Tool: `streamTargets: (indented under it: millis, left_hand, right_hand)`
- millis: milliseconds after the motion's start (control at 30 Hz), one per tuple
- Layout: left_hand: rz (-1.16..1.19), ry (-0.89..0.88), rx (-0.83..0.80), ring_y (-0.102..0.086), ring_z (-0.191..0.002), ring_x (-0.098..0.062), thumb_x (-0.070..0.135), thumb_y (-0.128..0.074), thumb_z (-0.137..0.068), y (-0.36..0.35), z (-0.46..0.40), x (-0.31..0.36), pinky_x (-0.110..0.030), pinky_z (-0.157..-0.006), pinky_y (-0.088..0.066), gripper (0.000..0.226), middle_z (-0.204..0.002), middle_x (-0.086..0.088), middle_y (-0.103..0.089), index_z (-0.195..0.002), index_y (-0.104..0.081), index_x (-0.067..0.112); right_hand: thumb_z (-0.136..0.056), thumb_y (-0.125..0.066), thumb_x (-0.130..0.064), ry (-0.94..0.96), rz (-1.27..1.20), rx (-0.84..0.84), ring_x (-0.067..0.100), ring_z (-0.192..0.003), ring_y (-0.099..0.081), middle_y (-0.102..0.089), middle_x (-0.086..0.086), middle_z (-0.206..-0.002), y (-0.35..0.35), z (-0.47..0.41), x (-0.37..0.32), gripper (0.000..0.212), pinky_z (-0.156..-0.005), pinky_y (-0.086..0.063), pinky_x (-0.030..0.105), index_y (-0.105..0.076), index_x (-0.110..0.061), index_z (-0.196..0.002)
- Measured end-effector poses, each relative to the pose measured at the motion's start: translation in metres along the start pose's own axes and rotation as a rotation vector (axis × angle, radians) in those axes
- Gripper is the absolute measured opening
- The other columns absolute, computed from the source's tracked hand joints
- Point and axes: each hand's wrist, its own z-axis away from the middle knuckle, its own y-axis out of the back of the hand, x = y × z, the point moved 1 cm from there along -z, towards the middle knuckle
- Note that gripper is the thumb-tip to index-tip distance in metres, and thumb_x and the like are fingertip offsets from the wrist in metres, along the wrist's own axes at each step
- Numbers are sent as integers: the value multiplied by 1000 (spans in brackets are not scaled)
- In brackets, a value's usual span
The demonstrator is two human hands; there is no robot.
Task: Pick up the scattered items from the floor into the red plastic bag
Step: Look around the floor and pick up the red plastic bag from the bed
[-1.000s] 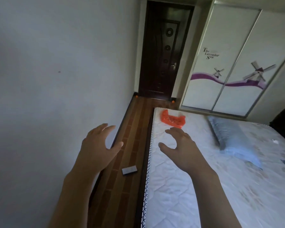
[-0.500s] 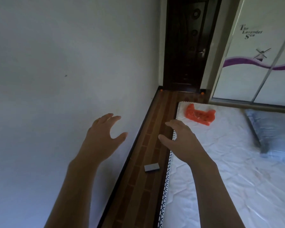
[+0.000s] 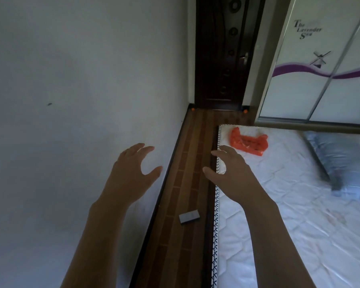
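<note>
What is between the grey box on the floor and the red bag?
The head view shows bare floor, then the mattress edge, between the grey box and the red bag. The right hand hovers above it.

Two bare forearms enter from the lower edge of the head view. No sleeve, cuff or glove covers either one as far as the picture's edge. Left hand (image 3: 131, 173): bare, no ring, band or watch visible on the fingers or wrist. Right hand (image 3: 233, 173): bare as well, back of the hand facing the camera, knuckles and wrist unadorned. Both forearms are slim and long and widen toward the lower edge, as the wide-angle lens draws them. Fingernails too small and dim to judge. Light is low and the arms lie partly in shadow. No markings, scars or tattoos can be made out. Nothing else of the body shows.
</note>
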Motion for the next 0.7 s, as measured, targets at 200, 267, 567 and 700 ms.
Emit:
streamTargets:
  millis: [200, 267, 567, 700]
  left_hand:
    - [124, -42, -65, -30, -152, -12, 52, -65, -96, -10, -84, -64, -38, -126, -24, 63, -163, 9, -39, -153, -47, 31]
    - [150, -50, -99, -32, -152, -12, 54, -64, -95, -13, -109, -84, -39, -126, -26, 64, -164, 10, -39, -153, -47, 33]
    - [188, -87, -117, -39, -149, -15, 69, -53, -85, 1, -167, -148, -42, -125, -32, 73, -160, 9, -44, -150, -49, 35]
    - [189, -81, -108, -38, -149, -14, 69, -53, -84, 16, -182, -169, -39, -124, -29, 74, -161, 10, -43, -150, -49, 36]
  right_hand:
    - [-94, -63, -58, -102, 65, 13, 18, -151, -30, -30, -10, -166, -42, -68, -28, 62, -124, -28, 48, -50, -31, -148]
    - [-93, -62, -59, -140, 88, 17, 18, -151, -31, -31, -10, -166, -54, -88, -37, 62, -123, -30, 51, -50, -33, -148]
    - [-93, -64, -58, -176, 178, 11, 18, -150, -33, -34, -9, -164, -89, -146, -88, 63, -122, -32, 50, -51, -32, -148]
    - [-94, -65, -56, -148, 181, 20, 18, -152, -31, -33, -9, -165, -99, -168, -113, 63, -124, -30, 49, -49, -31, -150]
